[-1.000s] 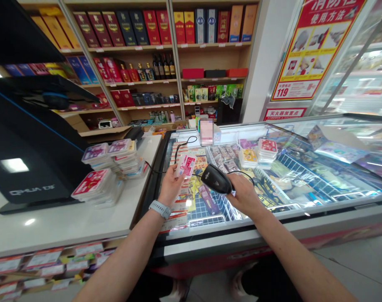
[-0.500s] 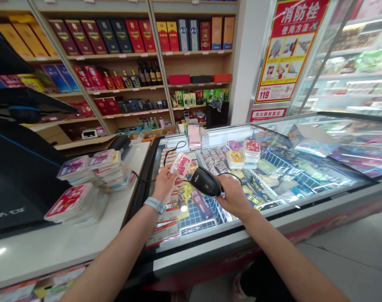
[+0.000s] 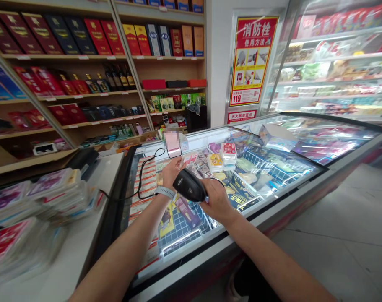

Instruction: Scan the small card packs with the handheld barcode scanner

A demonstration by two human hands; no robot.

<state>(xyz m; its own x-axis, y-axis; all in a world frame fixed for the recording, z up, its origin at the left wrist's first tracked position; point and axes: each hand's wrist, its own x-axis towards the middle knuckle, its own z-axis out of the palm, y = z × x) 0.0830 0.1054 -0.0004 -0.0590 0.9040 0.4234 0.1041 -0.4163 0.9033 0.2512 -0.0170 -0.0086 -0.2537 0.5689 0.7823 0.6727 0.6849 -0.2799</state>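
Observation:
My right hand (image 3: pixel 216 200) is wrapped around a black barcode scanner (image 3: pixel 189 185), its head pointing left over the glass freezer lid. My left hand (image 3: pixel 172 174), with a pale watch strap (image 3: pixel 165 192) at the wrist, is just behind the scanner head. Its fingers are closed on a small flat red-and-white pack (image 3: pixel 190 160), blurred and partly hidden by the scanner. To the right on the glass stand two stacks of similar packs, one with a yellow top (image 3: pixel 215 160) and one with a red top (image 3: pixel 229 151).
More stacked packs (image 3: pixel 57 188) sit on the white counter (image 3: pixel 74 247) at left. The scanner's black cord (image 3: pixel 140 176) loops over the freezer's left end. A phone (image 3: pixel 173 147) stands at the back edge, and an open carton (image 3: pixel 277 136) lies farther right on the glass.
The view has turned right. My left hand has carried the pack forward and right, behind the scanner and toward the stacks on the glass. The scanner remains in my right hand.

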